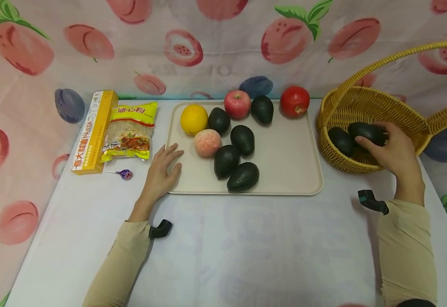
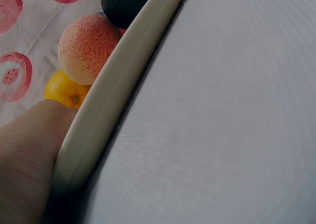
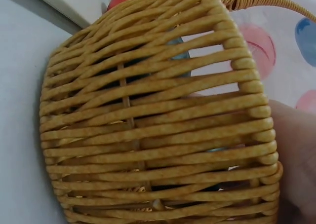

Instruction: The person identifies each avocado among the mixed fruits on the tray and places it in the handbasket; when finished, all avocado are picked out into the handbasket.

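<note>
One avocado, between right fingers, in wicker basket

The avocados look smooth, the woven basket glossy.

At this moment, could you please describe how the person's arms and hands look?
The left sleeve and right sleeve are beige and creased. Each wrist bears a bent black piece; the right one has a greenish mark. The left hand and right hand wear no gloves.
</note>
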Motion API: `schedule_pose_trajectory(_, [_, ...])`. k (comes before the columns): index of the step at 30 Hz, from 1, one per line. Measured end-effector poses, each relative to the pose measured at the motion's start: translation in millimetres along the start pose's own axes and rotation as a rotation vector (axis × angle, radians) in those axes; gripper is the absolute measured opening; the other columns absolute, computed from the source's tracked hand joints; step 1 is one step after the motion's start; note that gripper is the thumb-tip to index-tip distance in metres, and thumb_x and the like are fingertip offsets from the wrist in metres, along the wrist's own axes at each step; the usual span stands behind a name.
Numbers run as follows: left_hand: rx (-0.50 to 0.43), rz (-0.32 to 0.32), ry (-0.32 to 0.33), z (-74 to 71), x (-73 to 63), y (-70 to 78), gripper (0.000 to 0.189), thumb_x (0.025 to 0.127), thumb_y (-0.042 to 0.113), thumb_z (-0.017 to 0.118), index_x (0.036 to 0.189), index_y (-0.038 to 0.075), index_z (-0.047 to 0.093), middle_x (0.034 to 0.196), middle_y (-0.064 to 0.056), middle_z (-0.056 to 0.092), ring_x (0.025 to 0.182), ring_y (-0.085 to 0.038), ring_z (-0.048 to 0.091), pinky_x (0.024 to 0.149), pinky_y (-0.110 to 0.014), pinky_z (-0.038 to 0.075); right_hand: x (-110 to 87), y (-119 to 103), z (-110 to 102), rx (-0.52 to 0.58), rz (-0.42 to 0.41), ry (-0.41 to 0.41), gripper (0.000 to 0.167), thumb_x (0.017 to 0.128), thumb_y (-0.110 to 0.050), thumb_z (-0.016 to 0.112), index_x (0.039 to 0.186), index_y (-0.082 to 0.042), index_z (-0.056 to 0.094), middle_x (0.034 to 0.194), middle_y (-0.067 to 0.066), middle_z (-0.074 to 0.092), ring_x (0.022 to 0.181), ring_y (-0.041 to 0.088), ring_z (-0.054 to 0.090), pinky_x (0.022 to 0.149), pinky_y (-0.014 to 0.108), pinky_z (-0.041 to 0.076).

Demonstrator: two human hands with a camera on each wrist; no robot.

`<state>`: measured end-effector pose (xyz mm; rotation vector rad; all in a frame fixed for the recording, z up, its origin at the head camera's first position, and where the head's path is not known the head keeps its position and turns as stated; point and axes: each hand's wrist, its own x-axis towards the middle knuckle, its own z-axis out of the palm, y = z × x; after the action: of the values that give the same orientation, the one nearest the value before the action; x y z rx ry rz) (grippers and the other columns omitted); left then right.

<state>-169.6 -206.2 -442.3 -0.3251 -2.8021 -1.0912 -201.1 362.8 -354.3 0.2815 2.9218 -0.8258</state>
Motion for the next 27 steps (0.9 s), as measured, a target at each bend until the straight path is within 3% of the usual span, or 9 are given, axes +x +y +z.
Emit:
schedule_pose_trajectory(11, [0.004, 0.008, 0.007, -0.4, 0.2, 0.7, 0.035, 0.090, 0.014, 0.057, 0.125, 0.014, 0.060, 0.147, -0.007, 0.044, 0.142, -0.035, 0.024, 0.115, -0.057, 0.021, 5.3, 3.6, 0.5, -0.027, -0.014, -0.043, 0.084, 0.087, -0.055, 0.054, 0.148, -0.005, 0.024, 0.144, 0.034, 0.032, 0.124, 0.055, 0.032, 0.098, 0.072, 0.025])
schedule_pose_trajectory(27, [0.016, 0.005, 0.000, -0.9, 0.3, 3.0, 0.035, 0.091, 0.014, 0.057, 0.126, 0.012, 0.060, 0.147, -0.008, 0.044, 0.142, -0.036, 0.024, 0.115, -0.056, 0.021, 9.1, 5.1, -0.5, -0.073, -0.028, -0.150, 0.085, 0.089, -0.060, 0.045, 0.148, -0.003, 0.021, 0.138, 0.038, 0.033, 0.120, 0.057, 0.033, 0.094, 0.073, 0.027])
